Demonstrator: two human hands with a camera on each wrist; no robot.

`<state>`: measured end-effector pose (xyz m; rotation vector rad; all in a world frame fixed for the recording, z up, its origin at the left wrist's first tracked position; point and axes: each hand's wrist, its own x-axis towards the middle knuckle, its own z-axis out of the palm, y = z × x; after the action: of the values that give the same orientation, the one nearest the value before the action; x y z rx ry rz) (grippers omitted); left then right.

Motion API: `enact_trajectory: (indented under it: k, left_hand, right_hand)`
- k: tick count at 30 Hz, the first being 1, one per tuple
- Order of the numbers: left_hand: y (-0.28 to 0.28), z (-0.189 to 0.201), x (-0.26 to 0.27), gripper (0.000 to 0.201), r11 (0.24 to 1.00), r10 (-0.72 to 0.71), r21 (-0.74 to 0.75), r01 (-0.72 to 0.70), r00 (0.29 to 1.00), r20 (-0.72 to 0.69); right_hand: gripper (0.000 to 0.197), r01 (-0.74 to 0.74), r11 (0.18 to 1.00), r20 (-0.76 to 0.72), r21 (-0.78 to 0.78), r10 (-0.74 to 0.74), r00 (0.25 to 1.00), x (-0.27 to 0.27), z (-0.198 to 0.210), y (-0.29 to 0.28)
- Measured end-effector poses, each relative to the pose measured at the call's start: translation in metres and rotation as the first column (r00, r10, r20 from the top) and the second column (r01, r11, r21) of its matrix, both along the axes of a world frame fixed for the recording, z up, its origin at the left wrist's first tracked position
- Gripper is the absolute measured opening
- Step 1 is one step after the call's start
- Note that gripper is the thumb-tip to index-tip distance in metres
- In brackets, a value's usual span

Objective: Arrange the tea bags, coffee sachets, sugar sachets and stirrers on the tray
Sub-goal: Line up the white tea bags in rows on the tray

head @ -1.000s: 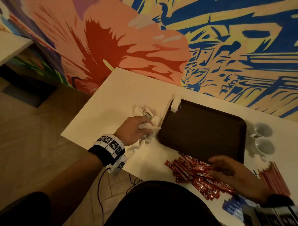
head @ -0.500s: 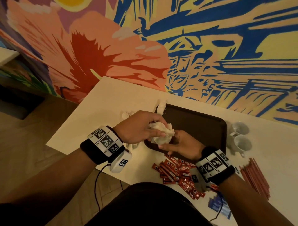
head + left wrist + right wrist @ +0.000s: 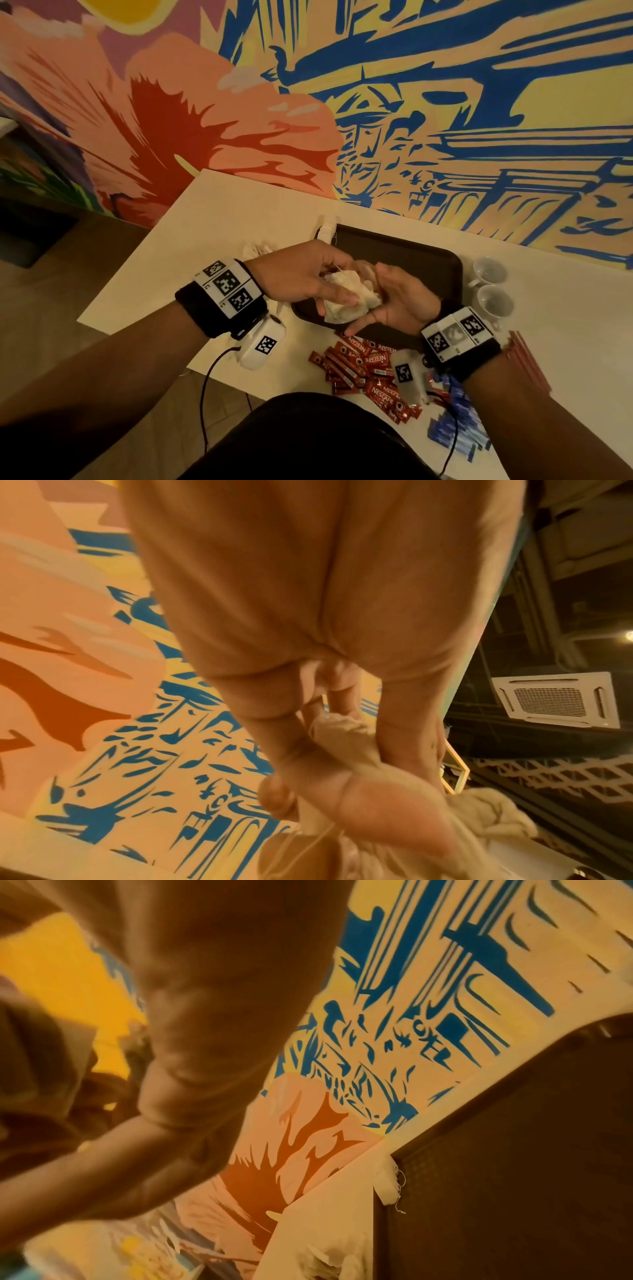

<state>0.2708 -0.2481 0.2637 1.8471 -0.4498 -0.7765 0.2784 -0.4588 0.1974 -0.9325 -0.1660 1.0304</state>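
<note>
Over the near left corner of the dark brown tray [image 3: 418,253], both hands hold a crumpled bunch of white tea bags [image 3: 346,301]. My left hand [image 3: 337,296] grips it from above; in the left wrist view the thumb and fingers [image 3: 387,813] pinch the tea bags [image 3: 342,739], strings dangling. My right hand [image 3: 375,310] cups the bunch from below, palm up. One tea bag [image 3: 327,231] lies on the tray's far left corner [image 3: 387,1183]. More tea bags [image 3: 257,249] lie on the table to the left. Red coffee sachets [image 3: 359,366], blue sugar sachets [image 3: 455,431] and reddish stirrers [image 3: 527,363] lie near the front edge.
Two white cups [image 3: 493,291] stand right of the tray. The white table [image 3: 212,240] backs onto a painted wall. A cable hangs from my left wrist over the table's front edge. The tray's inside is bare apart from the corner tea bag.
My left hand lifted a bunch of tea bags off the table pile and moved right. My right hand left the coffee sachets and came up under the bunch at the tray's edge.
</note>
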Motion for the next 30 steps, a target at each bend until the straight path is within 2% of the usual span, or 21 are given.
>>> enact_trajectory:
  k: [2, 4, 7, 10, 14, 19, 21, 23, 26, 30]
  left_hand:
    - [-0.01, 0.003, 0.003, 0.027, 0.999, -0.049, 0.015, 0.048, 0.999, 0.007]
    - [-0.02, 0.005, 0.005, 0.025, 0.992, -0.106, 0.079, 0.102, 0.993, 0.049]
    - [-0.032, 0.004, 0.006, 0.029, 0.957, -0.178, 0.263, 0.12, 0.961, 0.213]
    - [-0.04, -0.003, 0.005, 0.036, 0.914, -0.219, 0.406, 0.012, 0.856, 0.469]
    - [-0.04, -0.009, 0.001, 0.04, 0.92, -0.108, 0.364, -0.147, 0.798, 0.593]
    - [-0.029, -0.012, 0.001, 0.035, 0.908, 0.1, 0.266, -0.325, 0.783, 0.614]
    - [-0.027, -0.013, -0.001, 0.03, 0.9, 0.157, 0.237, -0.365, 0.78, 0.605]
    - [-0.029, -0.015, -0.005, 0.029, 0.905, 0.171, 0.24, -0.352, 0.817, 0.551]
    - [-0.038, -0.02, -0.015, 0.043, 0.926, 0.172, 0.237, -0.295, 0.886, 0.43]
    - [-0.049, -0.028, -0.022, 0.064, 0.912, 0.225, 0.237, -0.333, 0.893, 0.388]
  right_hand:
    - [0.08, -0.083, 0.996, 0.035, -0.034, 0.084, 0.996, 0.0, 0.003, 0.003]
    - [0.065, -0.146, 0.989, 0.079, -0.033, 0.149, 0.986, -0.001, 0.005, 0.005]
    - [0.061, -0.103, 0.992, 0.053, -0.069, 0.107, 0.993, 0.0, 0.004, 0.004]
    - [0.054, -0.022, 0.997, 0.05, -0.075, 0.026, 0.998, 0.0, -0.001, -0.003]
    - [0.037, 0.078, 0.997, 0.002, 0.003, -0.078, 0.997, -0.003, -0.002, -0.013]
    - [0.028, 0.225, 0.974, -0.03, 0.004, -0.224, 0.974, -0.005, -0.003, -0.026]
    - [0.029, 0.275, 0.961, 0.02, -0.038, -0.274, 0.962, -0.005, -0.003, -0.028]
    - [0.026, 0.339, 0.936, 0.089, -0.095, -0.331, 0.939, -0.005, -0.004, -0.028]
    - [0.022, 0.461, 0.876, 0.132, -0.141, -0.445, 0.886, -0.009, -0.006, -0.029]
    - [0.027, 0.527, 0.833, 0.19, -0.167, -0.498, 0.846, -0.016, -0.008, -0.029]
